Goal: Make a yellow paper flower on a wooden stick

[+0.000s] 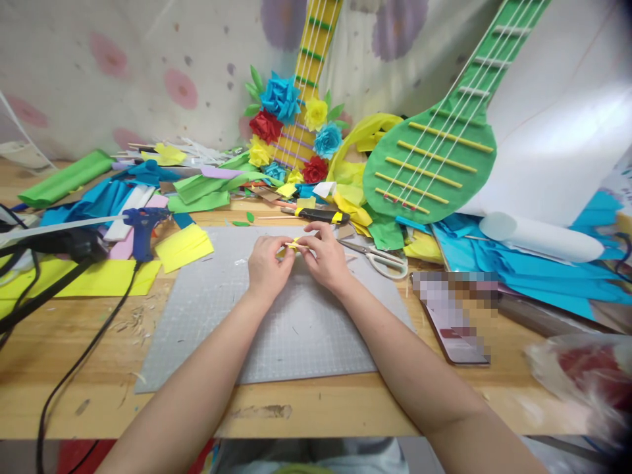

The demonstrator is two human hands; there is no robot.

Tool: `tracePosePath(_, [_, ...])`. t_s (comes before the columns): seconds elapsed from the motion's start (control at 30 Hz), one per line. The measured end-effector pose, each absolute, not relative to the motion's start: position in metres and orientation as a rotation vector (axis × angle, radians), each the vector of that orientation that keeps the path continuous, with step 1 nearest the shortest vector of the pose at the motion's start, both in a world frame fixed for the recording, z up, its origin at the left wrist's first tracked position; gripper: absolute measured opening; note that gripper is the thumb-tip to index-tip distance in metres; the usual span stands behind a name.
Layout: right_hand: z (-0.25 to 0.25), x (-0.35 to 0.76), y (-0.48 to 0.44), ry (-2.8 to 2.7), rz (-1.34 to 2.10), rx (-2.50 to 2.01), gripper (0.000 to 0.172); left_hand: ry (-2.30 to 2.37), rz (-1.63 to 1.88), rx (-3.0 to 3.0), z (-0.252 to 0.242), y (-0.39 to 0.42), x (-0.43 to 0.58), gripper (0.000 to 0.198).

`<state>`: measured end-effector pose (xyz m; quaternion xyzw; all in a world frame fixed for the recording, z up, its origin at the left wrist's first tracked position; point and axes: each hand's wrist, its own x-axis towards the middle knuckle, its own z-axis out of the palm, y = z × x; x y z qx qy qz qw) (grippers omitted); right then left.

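Both hands meet over the far part of a grey cutting mat (306,336). Between their fingertips is a small piece of yellow paper (296,243) with what looks like a thin pale stick on it. My left hand (269,264) pinches its left end, thumb against fingers. On the other end, my right hand (326,255) is closed with thumb and fingertips, one finger raised. The fingers cover most of the paper. Just beyond the right hand lies a black and yellow utility knife (320,215). White-handled scissors (388,261) rest on the mat's right side.
A blue glue gun (141,230) with a cord and yellow paper sheets (185,248) lie left. Behind lean a yellow paper instrument with flowers (296,141) and a green one (429,164). Right are a phone (454,329), blue paper (538,276), a white roll (540,237) and a plastic bag (587,368).
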<state>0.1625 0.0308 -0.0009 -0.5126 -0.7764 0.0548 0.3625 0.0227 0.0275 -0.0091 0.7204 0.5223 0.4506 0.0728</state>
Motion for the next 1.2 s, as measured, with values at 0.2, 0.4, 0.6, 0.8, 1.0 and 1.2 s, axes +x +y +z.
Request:
tracePosePath(0.2, [-0.002,0.165,0.034,-2.070,0.160,-1.324,0.019,1.543,1.263,2.107,-0.011,0.031,0.022,0.014])
tracePosePath(0.4, [-0.002,0.165,0.034,-2.104,0.156,-1.377,0.022,1.515,1.206,1.982,-0.013,0.032,0.022,0.017])
tracePosePath(0.6, [0.001,0.162,0.032,-2.109,0.151,-1.394,0.021,1.429,1.232,1.701,-0.020,0.035,0.026,0.017])
tracePosePath(0.8, [0.002,0.161,0.033,-2.058,0.169,-1.415,0.019,1.296,1.276,1.387,-0.017,0.035,0.031,0.014])
tracePosePath(1.0, [0.001,0.162,0.033,-2.043,0.191,-1.414,0.018,1.262,1.285,1.388,-0.017,0.035,0.028,0.017])
tracePosePath(1.2, [0.005,0.163,0.032,-2.046,0.208,-1.448,0.022,1.057,1.264,1.240,-0.016,0.037,0.024,0.026])
